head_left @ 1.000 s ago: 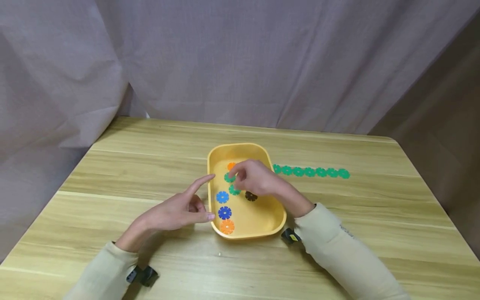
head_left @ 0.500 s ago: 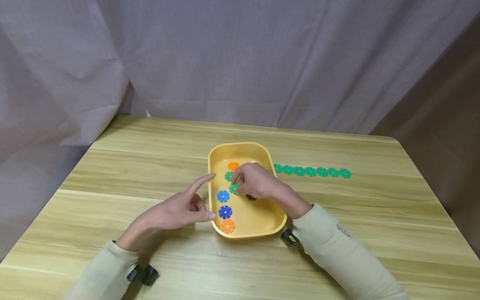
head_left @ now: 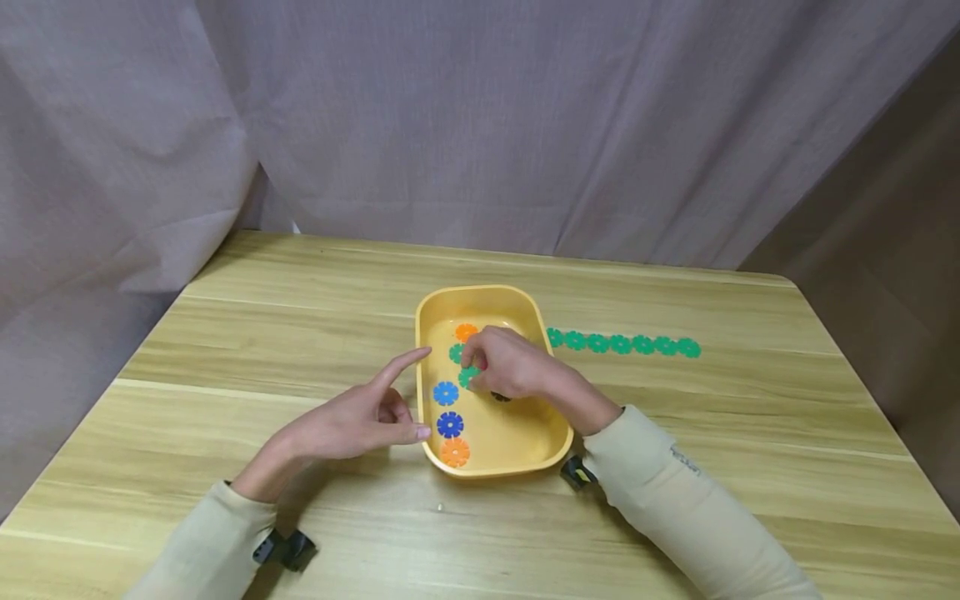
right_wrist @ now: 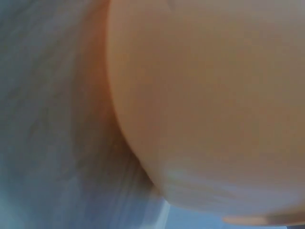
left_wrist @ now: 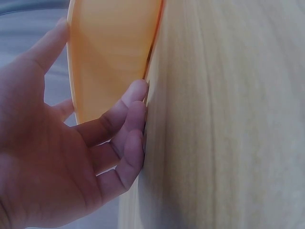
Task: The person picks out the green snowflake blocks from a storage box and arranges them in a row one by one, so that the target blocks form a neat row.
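Note:
Inside the yellow tray (head_left: 517,442), my right hand (head_left: 510,362) reaches down with thumb and index finger pinching a green snowflake disc (head_left: 467,377) low over the tray floor. Another green disc (head_left: 456,353) lies just beyond it, partly behind the fingers. A dark brown disc (head_left: 501,397) shows partly under the hand. My left hand (head_left: 348,425) is at the tray's left side, thumb and index fingertips touching its rim, the other fingers loosely bent against the outer wall in the left wrist view. The right wrist view is blurred and shows mostly tray wall, not the fingers.
Along the tray's left side lie a light blue disc (head_left: 446,393), a dark blue disc (head_left: 450,425) and an orange disc (head_left: 454,452). A second orange disc (head_left: 466,332) is near the far end. A row of several green discs (head_left: 620,344) extends right of the tray on the wooden table (head_left: 735,467).
My right hand has shifted slightly nearer and lower, from over the farther green disc to the nearer one, covering more of the brown disc. The left hand and tray stay put.

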`<state>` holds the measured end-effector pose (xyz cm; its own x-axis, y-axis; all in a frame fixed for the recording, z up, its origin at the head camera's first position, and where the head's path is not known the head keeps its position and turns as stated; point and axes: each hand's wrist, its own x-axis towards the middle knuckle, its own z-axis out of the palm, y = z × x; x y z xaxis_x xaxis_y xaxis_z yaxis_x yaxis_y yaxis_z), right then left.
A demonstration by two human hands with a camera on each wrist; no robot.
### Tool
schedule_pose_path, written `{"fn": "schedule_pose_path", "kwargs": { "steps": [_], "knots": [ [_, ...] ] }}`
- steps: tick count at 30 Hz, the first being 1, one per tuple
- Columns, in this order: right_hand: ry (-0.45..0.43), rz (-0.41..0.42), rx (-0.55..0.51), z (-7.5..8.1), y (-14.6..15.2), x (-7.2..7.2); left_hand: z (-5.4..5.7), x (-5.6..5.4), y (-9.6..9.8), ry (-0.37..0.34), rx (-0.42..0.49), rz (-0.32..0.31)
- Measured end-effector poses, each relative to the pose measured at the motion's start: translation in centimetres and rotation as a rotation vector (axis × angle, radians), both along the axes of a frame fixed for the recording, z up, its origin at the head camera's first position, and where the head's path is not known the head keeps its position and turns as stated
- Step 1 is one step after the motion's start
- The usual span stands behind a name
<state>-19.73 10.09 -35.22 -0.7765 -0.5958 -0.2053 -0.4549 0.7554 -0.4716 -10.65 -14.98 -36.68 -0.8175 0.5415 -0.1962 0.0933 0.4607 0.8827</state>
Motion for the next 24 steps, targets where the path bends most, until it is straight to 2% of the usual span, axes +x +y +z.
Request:
{"fn": "schedule_pose_path", "kwargs": {
  "steps": [11,18,24],
  "knots": [
    [0.092,0.096,0.008,0.1,0.2,0.7,-0.2,0.0,-0.1,0.004,0.006,-0.007],
    [0.071,0.114,-0.033,0.3,0.4,1.0,-0.1,0.0,-0.1,0.012,0.01,-0.015],
    [0.027,0.078,-0.086,0.6,0.5,1.0,-0.1,0.1,0.0,0.013,0.01,-0.011]
  ]
}}
